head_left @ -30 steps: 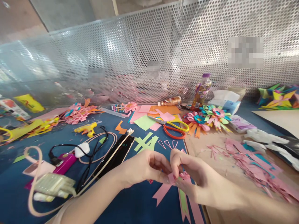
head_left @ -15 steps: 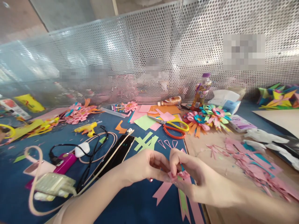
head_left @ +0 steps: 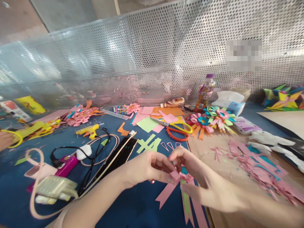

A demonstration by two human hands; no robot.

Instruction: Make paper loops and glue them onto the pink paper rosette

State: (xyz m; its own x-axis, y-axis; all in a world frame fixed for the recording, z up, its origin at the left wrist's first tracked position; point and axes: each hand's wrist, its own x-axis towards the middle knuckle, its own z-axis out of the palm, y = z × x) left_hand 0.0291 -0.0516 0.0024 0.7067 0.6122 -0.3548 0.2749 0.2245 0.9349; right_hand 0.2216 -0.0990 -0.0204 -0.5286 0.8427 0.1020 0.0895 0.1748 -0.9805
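Observation:
My left hand (head_left: pixel 155 167) pinches a small pink paper flower (head_left: pixel 175 176) between thumb and fingers. My right hand (head_left: pixel 201 183) curls around its other side, thumb low against the paper and fingertips above. Pink, green and teal show in the folded part. Notched paper tails hang below it: a pink one (head_left: pixel 165 193) to the left, a green-on-pink one (head_left: pixel 186 204) and another pink one to the right. Beyond my fingers lie pink triangular paper loops (head_left: pixel 170 146) and green paper strips (head_left: pixel 149 144). Scissors (head_left: pixel 177 130) with red and yellow handles rest farther back.
Left lie a phone (head_left: pixel 118 158), tangled cables, a magenta power bank (head_left: pixel 67 165) and a yellow glue gun (head_left: pixel 88 130). Another person's hand (head_left: pixel 6 139) holds a yellow-handled tool. Finished paper flowers (head_left: pixel 220 118), a bottle (head_left: pixel 204 93) and pink scraps (head_left: pixel 256 164) are right. A perforated metal panel (head_left: pixel 133 53) stands behind.
My right fingers have lifted and loosened slightly from the pink paper flower, so more of its folds show. At the left edge, the other person's hand has come farther into view.

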